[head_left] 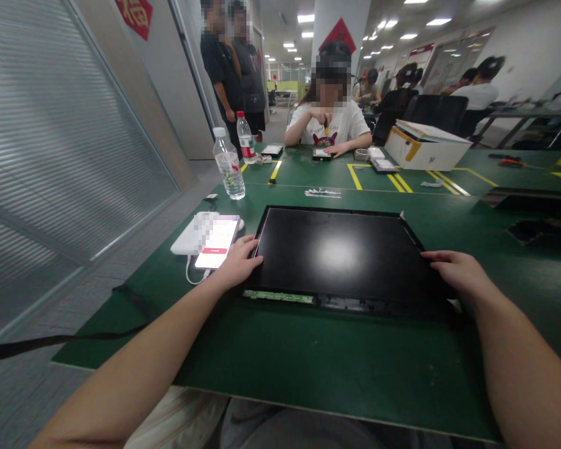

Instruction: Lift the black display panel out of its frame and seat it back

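Note:
A black display panel (336, 255) lies face up on the green table (308, 362), a bright reflection in its middle. Along its near edge runs a green circuit strip (278, 297). My left hand (239, 260) grips the panel's left edge, thumb on top and fingers at the side. At the right edge my right hand (453, 269) pinches the frame between thumb and fingers; its lower fingers are partly hidden. Just left of my left hand a lit phone (219, 240) with a white cable rests beside a white box-like device (187, 237).
Two plastic bottles, a near one (230, 168) and a red-capped one (245, 140), stand at the back left. Across the table a person (341, 121) works on a small device. A white box (427, 146) and a red screwdriver (512, 162) lie at the back right.

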Demonstrator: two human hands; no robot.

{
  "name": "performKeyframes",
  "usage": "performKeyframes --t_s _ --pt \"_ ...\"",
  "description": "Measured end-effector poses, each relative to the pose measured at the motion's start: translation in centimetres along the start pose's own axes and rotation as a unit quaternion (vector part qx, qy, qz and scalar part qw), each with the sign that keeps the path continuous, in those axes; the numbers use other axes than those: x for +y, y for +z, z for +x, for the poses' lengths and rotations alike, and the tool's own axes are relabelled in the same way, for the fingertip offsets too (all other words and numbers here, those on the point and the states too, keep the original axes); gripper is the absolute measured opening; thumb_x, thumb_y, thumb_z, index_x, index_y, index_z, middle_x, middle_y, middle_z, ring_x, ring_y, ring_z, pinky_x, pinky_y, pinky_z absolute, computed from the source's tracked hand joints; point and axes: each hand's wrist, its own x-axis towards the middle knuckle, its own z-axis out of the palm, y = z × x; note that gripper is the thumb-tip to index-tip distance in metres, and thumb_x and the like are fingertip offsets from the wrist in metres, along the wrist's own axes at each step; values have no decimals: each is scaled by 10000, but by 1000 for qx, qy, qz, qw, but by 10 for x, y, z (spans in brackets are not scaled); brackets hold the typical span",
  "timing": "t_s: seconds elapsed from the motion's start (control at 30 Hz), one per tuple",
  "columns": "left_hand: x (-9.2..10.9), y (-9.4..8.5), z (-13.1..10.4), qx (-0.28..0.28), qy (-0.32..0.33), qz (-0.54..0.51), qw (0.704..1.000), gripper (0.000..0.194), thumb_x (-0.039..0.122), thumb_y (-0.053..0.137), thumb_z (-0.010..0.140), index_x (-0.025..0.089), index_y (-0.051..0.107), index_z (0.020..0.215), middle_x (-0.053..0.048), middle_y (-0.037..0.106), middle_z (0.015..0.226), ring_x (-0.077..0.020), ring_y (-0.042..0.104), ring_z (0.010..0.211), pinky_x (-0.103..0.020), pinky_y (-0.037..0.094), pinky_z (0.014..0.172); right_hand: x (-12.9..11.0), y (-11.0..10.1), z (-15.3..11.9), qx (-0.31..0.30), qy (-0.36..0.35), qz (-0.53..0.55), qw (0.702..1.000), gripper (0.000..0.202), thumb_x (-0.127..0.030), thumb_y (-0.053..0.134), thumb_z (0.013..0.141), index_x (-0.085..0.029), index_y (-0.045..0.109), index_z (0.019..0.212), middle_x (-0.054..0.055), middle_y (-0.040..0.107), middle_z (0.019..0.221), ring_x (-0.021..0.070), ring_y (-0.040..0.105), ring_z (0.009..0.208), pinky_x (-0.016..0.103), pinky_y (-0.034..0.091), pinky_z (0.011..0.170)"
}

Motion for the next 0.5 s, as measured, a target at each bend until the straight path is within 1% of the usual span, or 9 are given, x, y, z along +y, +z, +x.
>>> performKeyframes --t_s 0.17,0.3,0.4,0.5 --pt "1 -1 -1 -3 6 -3 1000 508 323 601 866 166 702 1338 -156 517 1593 -369 468 1504 -528 350 1276 4 1 4 -17 17 31 999 460 -128 577 792 -138 797 1197 88 764 885 143 578 574 250 417 533" --pt "3 0 -2 -6 12 10 1000 518 321 578 883 147 679 1360 -175 509 1604 -368 467 1504 -532 352 1271 1 1 2 -19 15 17 1000 462 -98 580 788 -133 801 1192 87 769 895 141 592 597 247 426 561" --pt "5 -1 -5 -5 30 23 999 618 345 569 899 113 582 1472 -206 497 1611 -358 466 1507 -527 345 1270 -2 1 -1 -3 1 -18 1000 458 -79 582 779 -139 812 1171 75 774 878 141 603 608 247 429 585" --pt "9 -7 -11 -12 65 53 996 716 399 584 913 109 486 1560 -219 468 1637 -371 434 1527 -553 347 1261 -4 2 -5 10 -2 -58 998 446 -94 579 793 -153 822 1162 69 768 840 147 586 581 264 419 579"
